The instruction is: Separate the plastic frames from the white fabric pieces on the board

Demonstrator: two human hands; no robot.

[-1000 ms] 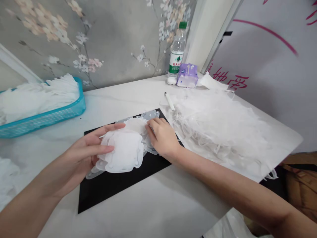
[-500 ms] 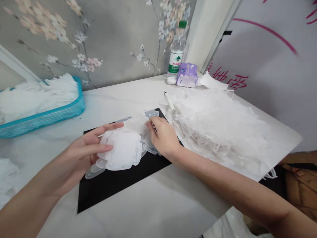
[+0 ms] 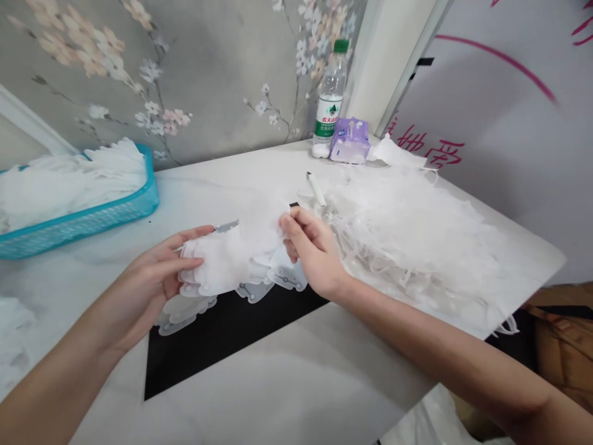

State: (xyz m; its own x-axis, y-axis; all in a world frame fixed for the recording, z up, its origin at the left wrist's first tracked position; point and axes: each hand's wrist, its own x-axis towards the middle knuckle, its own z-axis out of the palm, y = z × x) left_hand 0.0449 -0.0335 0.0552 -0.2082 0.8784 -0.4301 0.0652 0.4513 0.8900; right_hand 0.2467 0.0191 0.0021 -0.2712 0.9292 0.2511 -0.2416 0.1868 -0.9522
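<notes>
My left hand [image 3: 160,269] grips a fanned stack of thin white pads [image 3: 217,267] between thumb and fingers. The pads have notched, wavy edges. My right hand [image 3: 311,247] pinches the edge of a soft white pad [image 3: 264,219], raised at the right of the stack. Below and between the hands, translucent notched pieces [image 3: 288,271] with small marks lie over a black mat [image 3: 208,355]. Another translucent piece [image 3: 183,316] rests at the mat's left side, partly under my left hand.
A blue basket [image 3: 83,216] of white pieces stands at the left. A large heap of white strips and scraps [image 3: 407,235] covers the right. Behind are a white pen [image 3: 317,189], a water bottle [image 3: 330,105] and a purple packet [image 3: 351,141]. More white material [image 3: 16,340] lies front left.
My right hand has closed on a white pad and drawn it up, and the pad now hides part of the pieces behind. My left hand has shifted slightly left and up with its stack.
</notes>
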